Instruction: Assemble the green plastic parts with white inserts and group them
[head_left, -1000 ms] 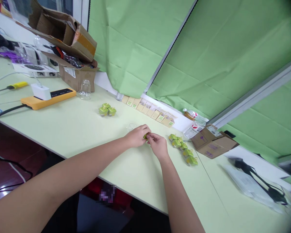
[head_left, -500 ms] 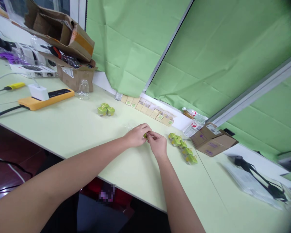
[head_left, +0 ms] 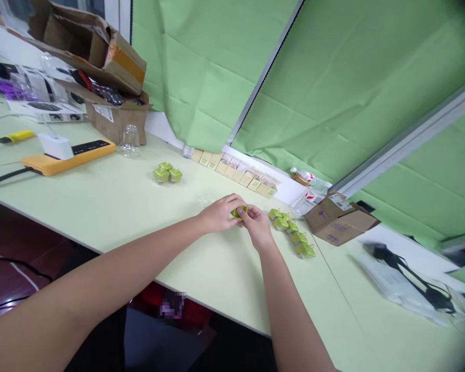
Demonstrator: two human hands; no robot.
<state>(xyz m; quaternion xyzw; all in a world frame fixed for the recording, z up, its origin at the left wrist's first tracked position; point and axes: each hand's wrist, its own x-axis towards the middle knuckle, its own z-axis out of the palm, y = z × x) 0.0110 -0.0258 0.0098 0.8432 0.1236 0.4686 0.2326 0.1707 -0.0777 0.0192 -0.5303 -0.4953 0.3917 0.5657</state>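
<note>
The left hand [head_left: 221,213] is curled partly closed around a small green piece [head_left: 239,212], its fingers arching over the far side. The right hand [head_left: 259,226] meets it from the other side, thumb laid on the piece's near face; its other fingertips are mostly hidden, but it seems to be pinching too. What has just changed is the view between them: half a second ago only a green sliver showed, and now a broader face is exposed. The piece has probably been turned or regripped, so the handwork on it looks unfinished. It is held above the tabletop [head_left: 139,196].

Just beyond the left hand lies a clear, hard-to-make-out object [head_left: 208,199]. Near the right hand, a cluster of green-topped containers [head_left: 292,227] stays where it was; so does a trio of similar containers [head_left: 165,172], farther off to the left. Small cardboard boxes [head_left: 234,170] stand in a row along the back.
</note>
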